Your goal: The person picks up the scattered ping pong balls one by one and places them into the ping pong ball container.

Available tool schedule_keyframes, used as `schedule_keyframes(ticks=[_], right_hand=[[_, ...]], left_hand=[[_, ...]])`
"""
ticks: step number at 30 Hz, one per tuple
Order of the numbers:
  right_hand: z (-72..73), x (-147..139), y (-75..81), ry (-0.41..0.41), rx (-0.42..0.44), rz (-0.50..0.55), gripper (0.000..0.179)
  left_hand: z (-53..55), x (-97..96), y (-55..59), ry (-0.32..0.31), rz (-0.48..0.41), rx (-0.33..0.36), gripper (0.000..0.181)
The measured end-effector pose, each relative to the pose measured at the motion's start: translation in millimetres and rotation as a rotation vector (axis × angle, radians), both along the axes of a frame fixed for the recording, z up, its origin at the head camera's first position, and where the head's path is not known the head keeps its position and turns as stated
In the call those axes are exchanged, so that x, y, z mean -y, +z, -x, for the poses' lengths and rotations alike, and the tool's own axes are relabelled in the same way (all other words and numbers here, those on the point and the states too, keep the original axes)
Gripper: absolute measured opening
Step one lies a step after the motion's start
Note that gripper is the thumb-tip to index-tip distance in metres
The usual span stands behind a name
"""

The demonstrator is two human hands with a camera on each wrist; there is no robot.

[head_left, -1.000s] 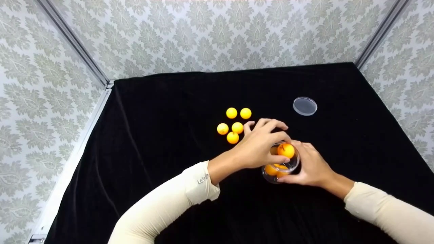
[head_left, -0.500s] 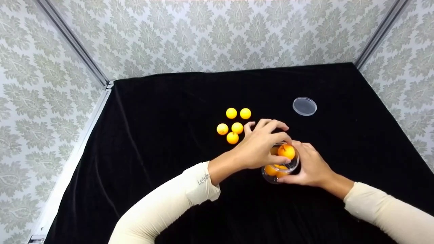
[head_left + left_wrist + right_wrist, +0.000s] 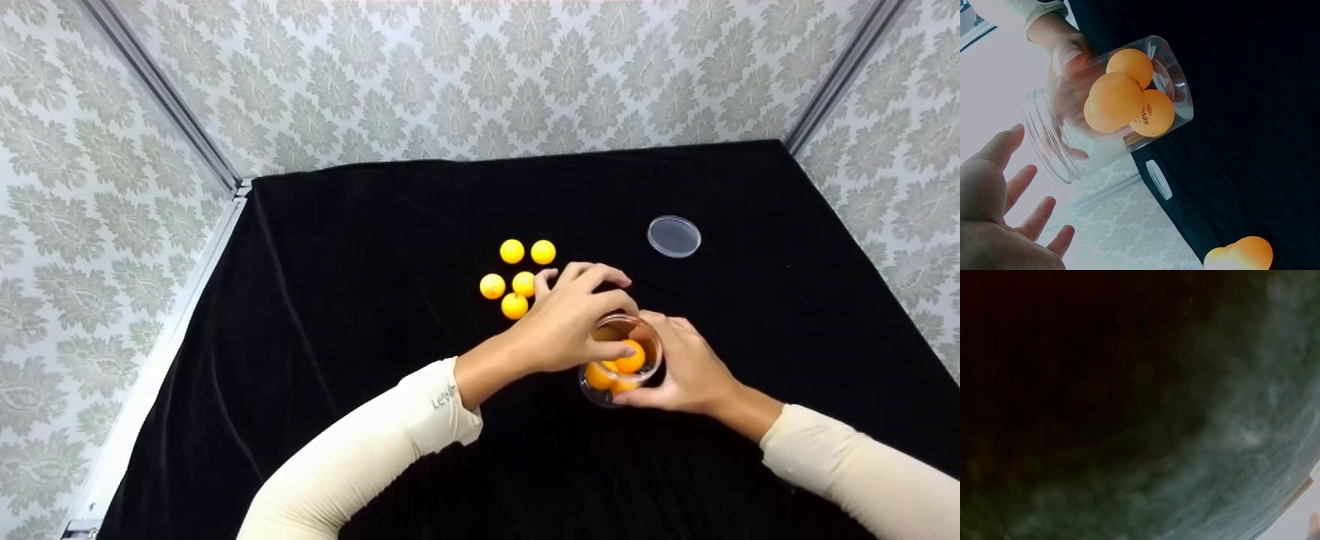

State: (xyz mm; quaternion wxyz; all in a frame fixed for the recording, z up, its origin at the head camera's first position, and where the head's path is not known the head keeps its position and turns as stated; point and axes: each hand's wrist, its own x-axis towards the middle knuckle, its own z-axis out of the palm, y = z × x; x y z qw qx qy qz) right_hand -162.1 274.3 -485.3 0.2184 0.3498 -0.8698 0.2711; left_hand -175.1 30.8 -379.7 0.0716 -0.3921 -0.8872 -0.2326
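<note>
Orange balls (image 3: 1116,101), one lettered, show through a clear jar (image 3: 1099,147) — right hand (image 3: 684,367) gripping it, left hand (image 3: 574,321) released.

a clear, uncapped jar (image 3: 1098,151) holds several orange balls (image 3: 1114,104); five loose balls (image 3: 523,283) lie clustered near it.

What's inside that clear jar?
The clear jar holds orange balls: three show plainly in the left wrist view, plus a sliver of what's likely a fourth. The front ball covers the rest of that one, so the exact count is uncertain.
</note>
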Motion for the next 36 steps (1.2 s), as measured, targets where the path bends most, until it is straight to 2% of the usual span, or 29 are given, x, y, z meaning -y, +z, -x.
schedule_keyframes(ticks=[9,19,36], right_hand=[[-0.5,0,-0.8,-0.005,-0.004,-0.001,0.106],[-0.4,1,-1.1,-0.006,-0.002,0.006,0.107],[-1.1,-1,-1.3,-0.004,0.010,0.008,0.105]], left_hand=[[11.1,15.1,0.4,0.049,-0.029,0.005,0.036],[29.7,40.6,-5.4,0.110,-0.036,0.016,0.040],[65.4,90.4,-14.3,0.330,-0.028,0.070,0.038]])
